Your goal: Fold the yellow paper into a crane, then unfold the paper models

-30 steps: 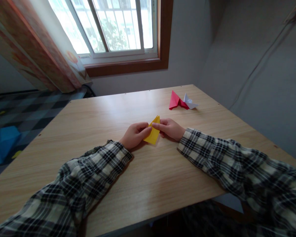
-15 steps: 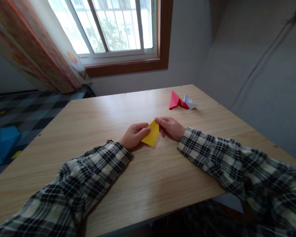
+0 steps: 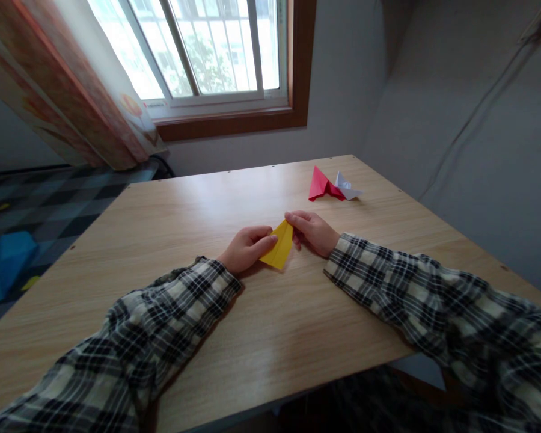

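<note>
A small piece of folded yellow paper (image 3: 278, 251) is held just above the middle of the table, its narrow tip pointing away from me. My left hand (image 3: 249, 248) grips its left edge, thumb on top. At the upper tip, my right hand (image 3: 314, 231) pinches the paper between thumb and fingers. Fold lines run from the tip towards the wider near end. The fingers under the paper are partly hidden.
On the wooden table (image 3: 207, 337), a folded red paper piece (image 3: 321, 184) stands against a folded white one (image 3: 348, 186) at the back right. Left of the table, a blue paper shape (image 3: 9, 261) lies on a checked cloth (image 3: 49, 198). A window (image 3: 207, 54) is behind.
The yellow paper has shifted and tilted slightly, and a fold line near its tip now shows more. My right fingertips have moved a little at the tip. Both hands still hold it.
</note>
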The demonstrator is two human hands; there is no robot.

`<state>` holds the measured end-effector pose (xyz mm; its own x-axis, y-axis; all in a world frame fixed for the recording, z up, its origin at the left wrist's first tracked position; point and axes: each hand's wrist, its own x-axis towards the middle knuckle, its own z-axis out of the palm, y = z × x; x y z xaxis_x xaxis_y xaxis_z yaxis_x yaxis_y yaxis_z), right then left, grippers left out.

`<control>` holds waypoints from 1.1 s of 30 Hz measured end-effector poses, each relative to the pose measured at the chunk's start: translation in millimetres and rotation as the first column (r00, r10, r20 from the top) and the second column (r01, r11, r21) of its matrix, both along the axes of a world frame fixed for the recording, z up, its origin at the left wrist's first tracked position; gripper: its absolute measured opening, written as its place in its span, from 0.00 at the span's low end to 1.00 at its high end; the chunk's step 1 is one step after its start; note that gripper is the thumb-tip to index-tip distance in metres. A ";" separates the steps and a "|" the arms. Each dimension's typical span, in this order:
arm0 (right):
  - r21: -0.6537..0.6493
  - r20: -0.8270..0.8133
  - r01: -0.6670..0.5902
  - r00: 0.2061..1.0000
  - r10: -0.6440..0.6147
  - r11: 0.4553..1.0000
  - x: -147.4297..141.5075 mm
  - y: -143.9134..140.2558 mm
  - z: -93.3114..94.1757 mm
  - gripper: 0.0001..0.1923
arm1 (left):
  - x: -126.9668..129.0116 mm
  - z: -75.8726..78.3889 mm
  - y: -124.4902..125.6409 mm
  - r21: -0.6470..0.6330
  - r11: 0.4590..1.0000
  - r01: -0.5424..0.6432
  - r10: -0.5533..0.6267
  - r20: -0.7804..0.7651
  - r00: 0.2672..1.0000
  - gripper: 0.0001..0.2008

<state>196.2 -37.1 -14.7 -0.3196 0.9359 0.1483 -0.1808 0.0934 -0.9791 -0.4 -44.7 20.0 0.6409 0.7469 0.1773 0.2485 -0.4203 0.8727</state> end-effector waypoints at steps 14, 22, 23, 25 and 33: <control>-0.098 -0.125 0.144 0.980 -0.156 0.985 -1.2 0.6 2.9 0.25 | -0.7 -2.5 2.6 -0.190 0.973 0.130 -0.123 0.050 0.991 0.16; -0.167 -0.160 0.184 0.964 -0.211 0.968 -0.6 -1.3 9.5 0.25 | 2.4 -6.1 2.0 -0.193 0.970 0.147 -0.128 0.109 0.986 0.12; -0.178 -0.161 0.183 0.964 -0.213 0.967 -0.4 -1.4 10.0 0.24 | 2.5 -6.9 2.5 -0.183 0.973 0.142 -0.125 0.099 0.987 0.12; -0.193 -0.163 0.180 0.964 -0.212 0.965 0.2 -1.3 10.5 0.22 | 2.2 -8.4 3.5 -0.159 0.980 0.122 -0.111 0.073 0.991 0.11; -0.170 -0.201 0.181 0.956 -0.214 0.969 0.7 -2.3 11.2 0.24 | 2.1 -5.3 2.5 -0.198 0.976 0.095 -0.082 0.077 0.994 0.11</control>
